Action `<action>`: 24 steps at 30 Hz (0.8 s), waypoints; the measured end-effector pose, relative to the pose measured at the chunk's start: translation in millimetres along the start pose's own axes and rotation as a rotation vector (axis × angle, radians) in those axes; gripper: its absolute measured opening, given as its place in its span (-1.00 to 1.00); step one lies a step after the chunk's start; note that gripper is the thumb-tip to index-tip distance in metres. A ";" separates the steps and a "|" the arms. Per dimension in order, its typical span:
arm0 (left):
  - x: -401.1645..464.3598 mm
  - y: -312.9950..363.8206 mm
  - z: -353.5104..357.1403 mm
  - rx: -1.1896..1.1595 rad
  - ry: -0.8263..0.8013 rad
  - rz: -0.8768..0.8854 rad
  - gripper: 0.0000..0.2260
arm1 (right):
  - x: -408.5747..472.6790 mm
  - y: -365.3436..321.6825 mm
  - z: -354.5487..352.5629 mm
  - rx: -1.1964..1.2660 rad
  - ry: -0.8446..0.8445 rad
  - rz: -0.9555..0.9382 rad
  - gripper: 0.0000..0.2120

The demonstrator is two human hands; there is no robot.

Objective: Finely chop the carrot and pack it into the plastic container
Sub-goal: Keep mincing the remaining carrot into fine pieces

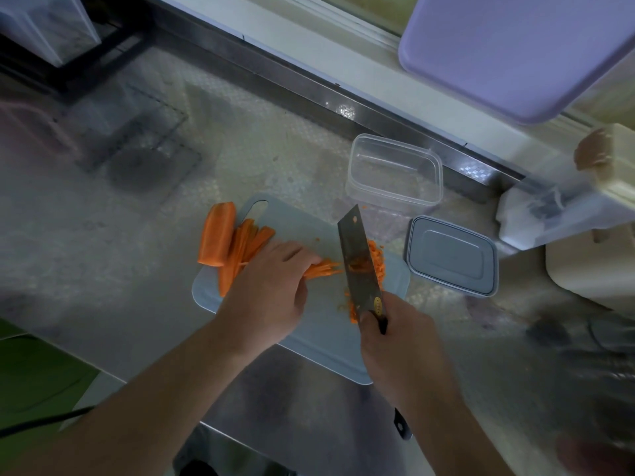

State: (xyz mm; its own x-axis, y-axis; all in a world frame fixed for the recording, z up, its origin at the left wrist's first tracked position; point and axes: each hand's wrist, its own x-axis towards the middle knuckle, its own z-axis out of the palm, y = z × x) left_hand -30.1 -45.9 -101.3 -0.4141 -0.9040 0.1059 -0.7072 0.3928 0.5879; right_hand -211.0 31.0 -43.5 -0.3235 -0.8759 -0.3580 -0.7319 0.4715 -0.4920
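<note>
On a pale blue cutting board my left hand holds down a bundle of thin carrot strips with curled fingers. My right hand grips the handle of a cleaver, whose blade stands just right of the strip ends. Finely chopped carrot is piled on the board behind the blade. A thick carrot half and several long carrot slices lie at the board's left end. The clear plastic container stands open beyond the board.
The container's grey lid lies right of the board. A lavender tray leans at the back right. A cream appliance stands at the right edge. A wire rack sits at the back left on the steel counter.
</note>
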 end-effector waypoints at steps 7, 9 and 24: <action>-6.9 -4.5 19.5 -0.006 0.129 0.010 -0.77 | -2.1 -10.9 5.9 -0.075 0.025 -0.046 -0.80; -7.1 -5.7 20.1 -0.026 0.129 0.021 -0.76 | -3.7 -14.0 7.6 -0.103 0.021 -0.060 -0.77; -8.2 -12.5 29.7 -0.134 0.241 0.064 -0.96 | -6.0 -20.7 1.8 -0.094 0.024 -0.070 -0.80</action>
State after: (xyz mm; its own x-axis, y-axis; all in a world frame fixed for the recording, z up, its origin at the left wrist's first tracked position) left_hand -34.9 -38.5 -133.3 -0.2961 -0.8982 0.3249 -0.5950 0.4395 0.6729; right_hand -192.8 26.6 -32.6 -0.2832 -0.9090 -0.3058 -0.8057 0.3985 -0.4382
